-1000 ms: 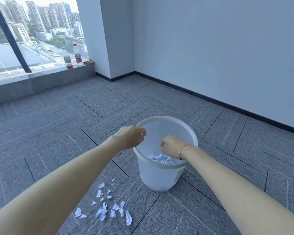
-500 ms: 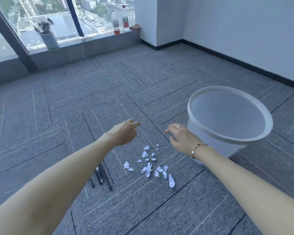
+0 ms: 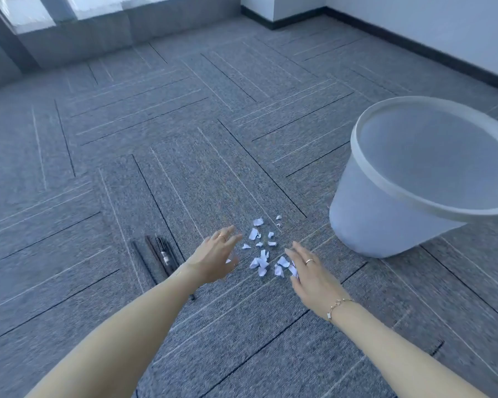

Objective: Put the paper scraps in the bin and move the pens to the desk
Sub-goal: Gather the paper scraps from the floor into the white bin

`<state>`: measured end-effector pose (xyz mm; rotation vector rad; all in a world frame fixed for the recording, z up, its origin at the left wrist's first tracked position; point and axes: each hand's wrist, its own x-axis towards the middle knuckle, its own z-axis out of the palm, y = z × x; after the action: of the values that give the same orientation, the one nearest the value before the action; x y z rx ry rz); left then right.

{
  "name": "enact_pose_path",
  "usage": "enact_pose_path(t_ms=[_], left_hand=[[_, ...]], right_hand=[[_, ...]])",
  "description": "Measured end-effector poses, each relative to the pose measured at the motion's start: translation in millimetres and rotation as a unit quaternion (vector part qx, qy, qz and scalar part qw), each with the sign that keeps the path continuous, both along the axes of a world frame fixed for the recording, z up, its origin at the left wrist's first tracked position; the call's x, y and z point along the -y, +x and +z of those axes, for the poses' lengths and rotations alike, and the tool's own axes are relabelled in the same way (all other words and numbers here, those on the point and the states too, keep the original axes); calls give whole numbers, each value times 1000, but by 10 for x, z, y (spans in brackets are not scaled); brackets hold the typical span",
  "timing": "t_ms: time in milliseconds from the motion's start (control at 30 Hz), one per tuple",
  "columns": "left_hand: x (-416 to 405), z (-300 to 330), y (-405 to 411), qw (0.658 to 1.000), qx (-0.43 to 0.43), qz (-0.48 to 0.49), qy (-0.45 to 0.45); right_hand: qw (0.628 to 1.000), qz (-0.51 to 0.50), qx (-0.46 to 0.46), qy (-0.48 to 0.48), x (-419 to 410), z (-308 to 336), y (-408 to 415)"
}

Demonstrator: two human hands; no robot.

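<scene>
The paper scraps (image 3: 260, 255) lie loose on the grey carpet floor (image 3: 156, 139), a small white scatter just to the near left of the white plastic bin (image 3: 385, 219), which stands upright on the floor with its mouth open. Its inside cannot be made out from here.

Both hands reach down toward the scatter. The left hand (image 3: 216, 258) is on the side of the scraps away from the bin, fingers (image 3: 227, 234) spread and released, grasping nothing that can be seen. The right hand (image 3: 308, 274) is on the near side of the scraps, between them and the bin's base; its fingers are also extended and released, and they cover or touch the nearest few pieces, though whether any is already pinched underneath cannot be told.

The dark pens (image 3: 161, 255) lie side by side on the floor, further from the bin than the scraps, just beyond the left wrist. No worktop is in view.

The step in hand looks like gathering another lot of scraps. The next move calls for sweeping both hands together so the pieces bunch, closing the fingers gently around them, then carrying them over the bin's rim. Small light pieces may slip out, so cupped palms would serve better than a pinch. The pens appear to wait for later.
</scene>
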<state>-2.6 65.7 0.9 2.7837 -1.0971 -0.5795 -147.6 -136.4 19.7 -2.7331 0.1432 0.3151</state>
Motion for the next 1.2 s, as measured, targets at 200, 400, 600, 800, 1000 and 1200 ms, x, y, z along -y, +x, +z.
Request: enact_pose_path(t_ms=[200,400,600,800,1000,1200], left_hand=[[161,-310,-126,999,-7,-14,-45],[277,-499,-144,996,20,-36,-84],[311,-666,-127,993,62,-1,-97],[448,-721,177,990,90,46,-96],[511,-734,464,988,57,53,-134],[673,-678,524,986,35,-104,-127]], right_hand=[[996,-82,-30,16,-78,-483,-319],[996,-77,-30,-22,-41,-732,-255],[998,-43,-5,-43,7,-887,50],[998,-44,24,-31,51,-939,452],[996,-76,36,17,203,-922,853],[999,17,16,38,403,-827,1053]])
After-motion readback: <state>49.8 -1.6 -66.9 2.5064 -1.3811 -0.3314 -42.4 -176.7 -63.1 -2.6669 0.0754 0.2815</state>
